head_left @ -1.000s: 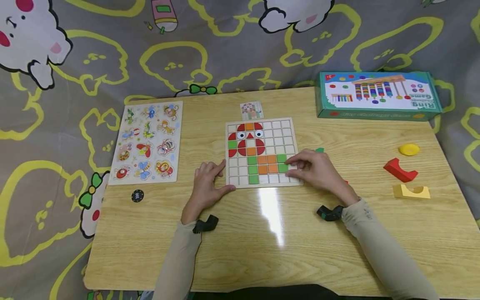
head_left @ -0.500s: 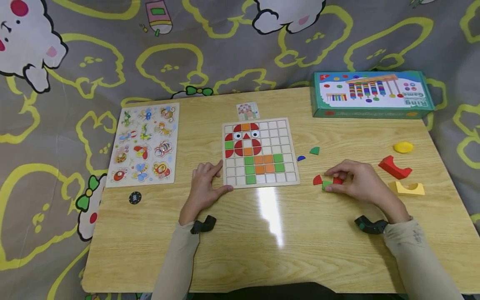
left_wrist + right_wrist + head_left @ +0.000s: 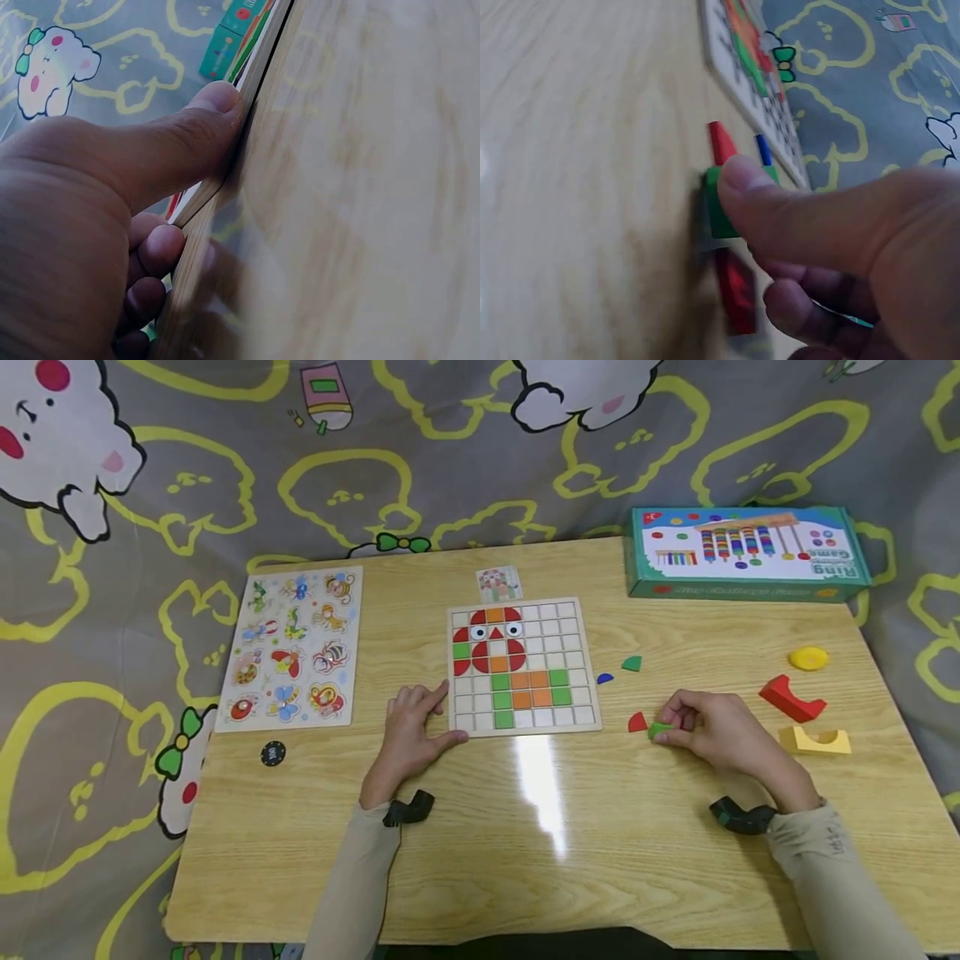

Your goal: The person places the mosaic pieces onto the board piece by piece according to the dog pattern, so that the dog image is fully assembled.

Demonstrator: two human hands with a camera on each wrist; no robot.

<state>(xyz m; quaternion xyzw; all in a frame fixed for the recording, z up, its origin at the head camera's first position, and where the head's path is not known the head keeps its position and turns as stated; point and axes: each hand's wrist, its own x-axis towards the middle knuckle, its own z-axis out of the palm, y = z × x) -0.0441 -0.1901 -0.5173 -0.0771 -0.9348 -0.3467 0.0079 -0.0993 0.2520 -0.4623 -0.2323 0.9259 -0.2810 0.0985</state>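
My left hand (image 3: 411,727) holds the near left corner of a wooden grid board (image 3: 585,697), thumb along the front edge and index finger by the left side; its other fingers curl in the left wrist view. Coloured pieces on the board include red curved ones, green and orange squares and two eye pieces. Well right of the board, my right hand (image 3: 716,731) pinches a green square tile (image 3: 721,214), tilted up off the table. A red quarter-circle piece (image 3: 637,722) lies just left of it. Another red piece (image 3: 735,292) shows under the hand in the right wrist view.
A blue half-circle (image 3: 605,678) and green quarter-circle (image 3: 632,663) lie right of the board. A picture card (image 3: 498,583) is behind it. An insect puzzle (image 3: 352,652) and black chip (image 3: 273,753) are left; yellow and red blocks (image 3: 793,698) and a game box (image 3: 746,589) are right.
My right hand moved from the board's right side to the loose pieces at the right and now pinches and tilts up a green square tile. My left hand stays at the board's corner.
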